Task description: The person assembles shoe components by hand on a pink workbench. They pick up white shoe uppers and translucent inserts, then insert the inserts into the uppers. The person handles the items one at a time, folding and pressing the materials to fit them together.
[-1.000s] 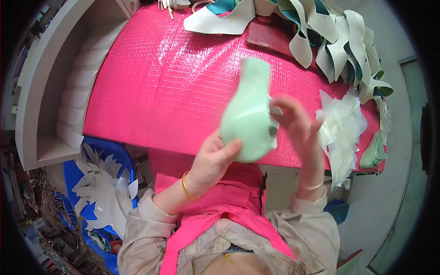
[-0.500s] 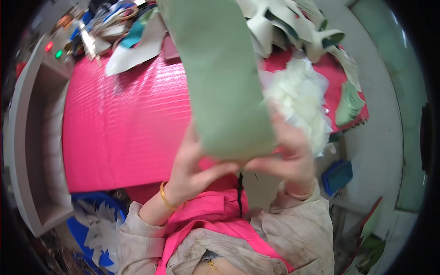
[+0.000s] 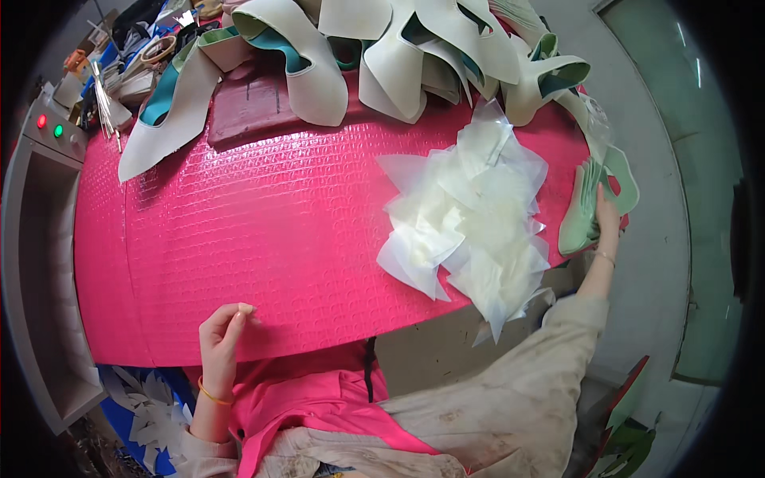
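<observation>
Right of white sheet pile (image 3: 470,219), right hand (image 3: 608,215) now reaches to green piece (image 3: 630,182) beside green stack (image 3: 575,219) on bench (image 3: 263,239). Before, both hands held green piece up left of pile. Looks like same piece is being put with stack. Right fingers part hidden, touching piece; cannot tell how tight. Left of pile, left hand (image 3: 221,334) curled closed, thumb on fingers, nothing seen in it.

right hand (image 3: 608,213): at green pieces (image 3: 577,219) | left hand (image 3: 221,338): curled over pink tabletop (image 3: 263,239) | translucent sheets (image 3: 466,215): piled between hands
</observation>
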{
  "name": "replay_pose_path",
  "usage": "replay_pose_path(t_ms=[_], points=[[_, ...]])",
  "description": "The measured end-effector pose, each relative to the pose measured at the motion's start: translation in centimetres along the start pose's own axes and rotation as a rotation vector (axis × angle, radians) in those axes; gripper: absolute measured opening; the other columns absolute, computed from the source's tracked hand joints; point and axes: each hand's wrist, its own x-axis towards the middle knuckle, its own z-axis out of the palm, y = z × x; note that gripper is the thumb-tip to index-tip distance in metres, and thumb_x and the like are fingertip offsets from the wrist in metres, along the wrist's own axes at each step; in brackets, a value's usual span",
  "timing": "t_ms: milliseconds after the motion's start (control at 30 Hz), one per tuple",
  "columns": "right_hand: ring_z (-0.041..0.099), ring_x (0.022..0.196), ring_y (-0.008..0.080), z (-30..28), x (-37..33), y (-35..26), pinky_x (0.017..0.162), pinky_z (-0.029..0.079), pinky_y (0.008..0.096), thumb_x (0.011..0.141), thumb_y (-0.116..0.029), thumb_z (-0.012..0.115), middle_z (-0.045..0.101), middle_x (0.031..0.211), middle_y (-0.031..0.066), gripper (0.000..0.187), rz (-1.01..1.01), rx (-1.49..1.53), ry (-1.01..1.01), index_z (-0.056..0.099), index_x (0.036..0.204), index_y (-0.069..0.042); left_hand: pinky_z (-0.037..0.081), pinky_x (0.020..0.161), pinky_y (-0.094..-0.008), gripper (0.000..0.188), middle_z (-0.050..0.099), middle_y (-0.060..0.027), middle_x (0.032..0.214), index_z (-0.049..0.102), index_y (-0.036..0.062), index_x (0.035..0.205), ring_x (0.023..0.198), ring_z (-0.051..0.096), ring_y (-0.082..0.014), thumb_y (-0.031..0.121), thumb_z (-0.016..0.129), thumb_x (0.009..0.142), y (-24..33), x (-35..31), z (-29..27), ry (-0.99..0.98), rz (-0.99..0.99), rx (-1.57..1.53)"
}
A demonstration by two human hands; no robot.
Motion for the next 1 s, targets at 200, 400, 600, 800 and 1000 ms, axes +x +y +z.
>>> replay_pose_path(t_ms=[200,400,600,800,1000], points=[[0.044,0.112,0.0426,-1.7,-1.1,-2.5,0.097,0.03,0.0435,0.079,-0.072,0.014,0.051,0.11,0.0321,0.097,0.147,-0.018,-0.286,0.053,0.107,0.012,0.044,0.072,-0.0252,0.014,0.061,-0.005,0.08,0.061,-0.0022,0.091,0.078,0.057,-0.0119,0.007,0.051,0.086,0.2,2.0,1.7,-0.126,-0.025,0.049],[0.042,0.118,0.0282,-2.9,1.6,-0.7,0.099,0.03,0.0347,0.081,-0.06,0.04,0.043,0.129,0.0166,0.076,0.066,-0.075,-0.54,0.039,0.129,-0.002,0.046,0.075,-0.0314,0.012,0.062,-0.0104,0.085,0.061,0.0,0.09,0.082,0.059,-0.0223,0.005,0.056,0.081,2.4,4.5,-0.2,-0.262,0.363,0.451],[0.055,0.095,0.0134,-16.5,-11.0,-31.2,0.085,0.042,0.0249,0.09,-0.014,0.048,0.06,0.105,0.009,0.029,-0.732,0.843,-0.226,0.052,0.114,0.002,0.046,0.075,-0.0269,0.018,0.063,-0.0089,0.087,0.061,-0.0029,0.092,0.082,0.058,-0.0145,0.012,0.054,0.084,9.4,18.0,-9.6,0.23,0.555,0.595],[0.059,0.082,0.0323,-16.3,-19.5,-64.6,0.07,0.049,0.0383,0.079,-0.011,0.054,0.06,0.089,0.0149,0.025,-1.255,0.838,0.309,0.055,0.103,-0.007,0.046,0.082,-0.0389,0.056,0.057,-0.0227,0.105,0.052,-0.0011,0.113,0.096,0.056,-0.0329,0.035,0.065,0.071,11.6,33.3,-6.1,0.686,0.385,0.894],[0.058,0.079,0.0328,-12.5,-16.6,-68.6,0.068,0.046,0.0401,0.077,-0.005,0.053,0.059,0.082,0.0134,0.015,-1.168,0.794,0.373,0.057,0.091,-0.008,0.046,0.065,-0.0351,0.025,0.063,-0.0136,0.075,0.065,0.0057,0.088,0.068,0.061,-0.0282,0.026,0.066,0.072,13.0,29.4,-12.1,0.304,0.404,0.942]])
